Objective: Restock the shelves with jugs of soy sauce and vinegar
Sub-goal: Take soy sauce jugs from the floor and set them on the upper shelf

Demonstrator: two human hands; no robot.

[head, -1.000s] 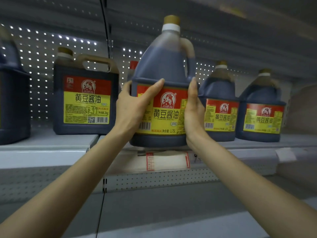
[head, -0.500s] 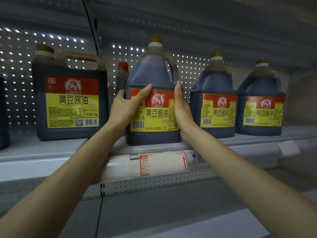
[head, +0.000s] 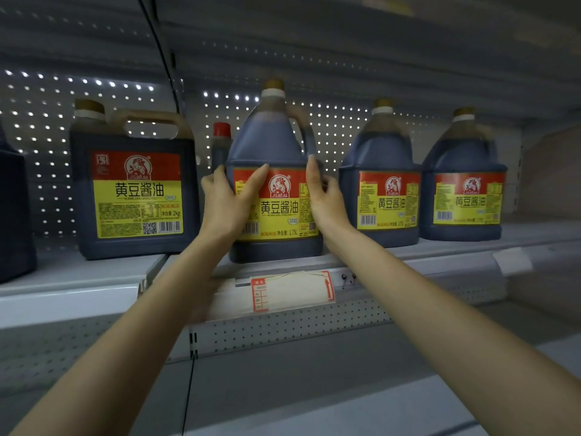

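Far left: dark plastic jug [head: 14,215] cut by view's edge. Behind round soy sauce jug [head: 273,146]: red-capped dark bottle [head: 221,143], body mostly hidden. On shelf lip: white-and-red price tag [head: 290,291], print blurred, unreadable.

One head-worn camera looks forward, close up, squarely at the shelf [head: 78,272] front.

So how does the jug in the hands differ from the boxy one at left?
The round jug has sloped shoulders; the boxy jug is square, handle across its top. Round jug reads 1.75L, boxy jug 2kg. The left hand and right hand hold the round jug; the boxy jug stands free. Both hold dark sauce.
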